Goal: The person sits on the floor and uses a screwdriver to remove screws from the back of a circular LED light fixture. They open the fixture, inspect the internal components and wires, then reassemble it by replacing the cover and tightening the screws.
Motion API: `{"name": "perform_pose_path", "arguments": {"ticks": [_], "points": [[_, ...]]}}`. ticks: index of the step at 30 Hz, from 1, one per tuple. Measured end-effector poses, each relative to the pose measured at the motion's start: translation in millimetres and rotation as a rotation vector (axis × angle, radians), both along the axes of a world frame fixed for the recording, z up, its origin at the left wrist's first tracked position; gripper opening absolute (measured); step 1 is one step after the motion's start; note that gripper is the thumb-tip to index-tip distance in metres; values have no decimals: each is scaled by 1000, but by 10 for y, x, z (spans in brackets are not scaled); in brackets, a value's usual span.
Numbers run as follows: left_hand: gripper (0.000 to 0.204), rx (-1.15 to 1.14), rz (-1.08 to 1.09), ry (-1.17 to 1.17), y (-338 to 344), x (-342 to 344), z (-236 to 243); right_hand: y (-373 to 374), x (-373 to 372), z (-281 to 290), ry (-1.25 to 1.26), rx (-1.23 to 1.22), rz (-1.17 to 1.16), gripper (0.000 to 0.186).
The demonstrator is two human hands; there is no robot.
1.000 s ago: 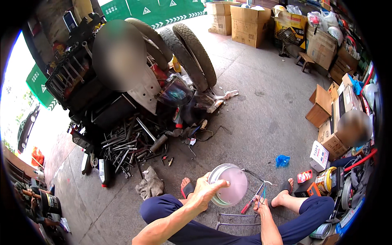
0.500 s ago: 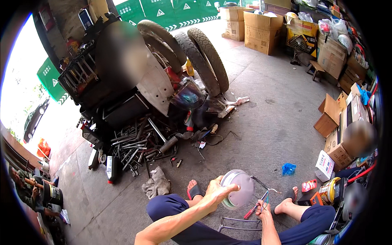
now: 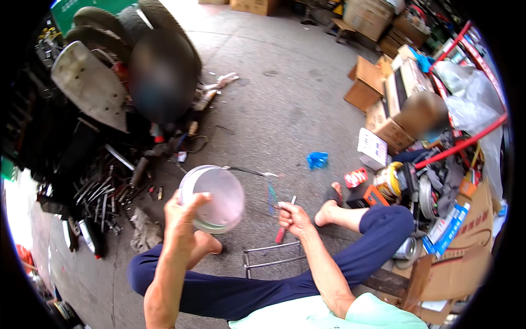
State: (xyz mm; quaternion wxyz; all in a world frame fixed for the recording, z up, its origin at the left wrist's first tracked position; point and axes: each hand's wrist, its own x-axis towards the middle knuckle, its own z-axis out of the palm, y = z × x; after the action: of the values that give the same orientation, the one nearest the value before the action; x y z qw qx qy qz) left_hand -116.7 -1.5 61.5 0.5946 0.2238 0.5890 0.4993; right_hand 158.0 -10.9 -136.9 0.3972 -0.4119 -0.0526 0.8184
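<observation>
My left hand (image 3: 183,216) grips the rim of a round, pale, drum-like part (image 3: 219,197), thumb across its smooth flat face. A dark cable (image 3: 247,170) runs from its upper edge to the right, ending in thin coloured wires (image 3: 271,192). My right hand (image 3: 296,220) is closed with the fingertips pinched around a thin wire end, apart from the drum. A red-handled tool (image 3: 280,236) with a light shaft shows beside and behind this hand; I cannot tell whether the hand holds it. Below stands a metal tube frame (image 3: 274,256), between my legs.
Loose wrenches and bars (image 3: 101,192) lie in a heap at the left, near a grey rag (image 3: 145,233). Tyres (image 3: 170,27) stand far left. A blue plastic scrap (image 3: 317,160) lies ahead. Cardboard boxes (image 3: 364,82), a yellow tub (image 3: 388,178) and red rails (image 3: 460,141) line the right.
The view has swung right and downward, so the surroundings sit further left and higher. The drum's flat face now shows more fully. Both hands keep their grips.
</observation>
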Motion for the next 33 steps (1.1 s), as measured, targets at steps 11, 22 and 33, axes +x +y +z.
{"name": "perform_pose_path", "arguments": {"ticks": [11, 22, 33], "points": [[40, -5, 165, 41, 75, -234, -45, -143, 29, 670, 194, 113, -12, 22], [25, -18, 194, -33, 83, -328, -116, -165, 538, 259, 16, -39, -260, 12], [29, 10, 197, -7, 57, -302, -98, -273, 368, -178, -441, -179, -83, 14]]}}
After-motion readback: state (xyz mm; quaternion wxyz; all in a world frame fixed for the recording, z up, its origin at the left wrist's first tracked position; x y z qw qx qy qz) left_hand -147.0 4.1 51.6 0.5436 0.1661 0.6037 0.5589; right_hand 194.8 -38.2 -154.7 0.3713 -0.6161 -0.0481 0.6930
